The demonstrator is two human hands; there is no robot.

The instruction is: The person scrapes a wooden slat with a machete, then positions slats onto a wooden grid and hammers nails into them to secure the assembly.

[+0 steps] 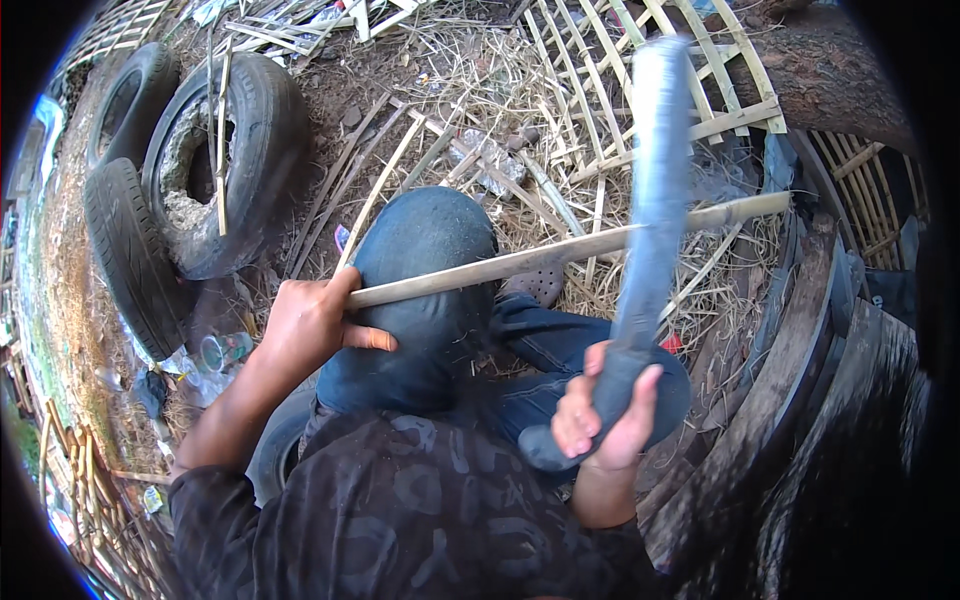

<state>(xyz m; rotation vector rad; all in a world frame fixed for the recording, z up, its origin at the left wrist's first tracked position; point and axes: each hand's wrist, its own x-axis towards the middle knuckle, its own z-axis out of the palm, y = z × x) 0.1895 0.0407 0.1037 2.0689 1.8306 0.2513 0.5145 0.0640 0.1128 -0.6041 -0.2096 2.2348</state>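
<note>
My left hand (pixel 318 318) is closed around the near end of a long pale bamboo strip (pixel 540 257). The strip lies across my raised left knee and runs out to the right, its far end over the straw-like litter. In my right hand (pixel 607 415) is a machete (pixel 650 190), gripped by its dark handle. Its broad, grey blade points up and away from me, slightly smeared by motion. From this view the blade passes in front of the strip; I cannot tell whether the two touch.
Old tyres (pixel 235 160) stand at the left, one filled with a pale, crumbly mass. Woven bamboo lattice (pixel 600 90) lies at the far right, near a log (pixel 830 75). Cut strips and shavings cover the ground ahead. A wooden plank (pixel 790 350) curves along the right, and a bamboo bundle (pixel 85 490) sits lower left.
</note>
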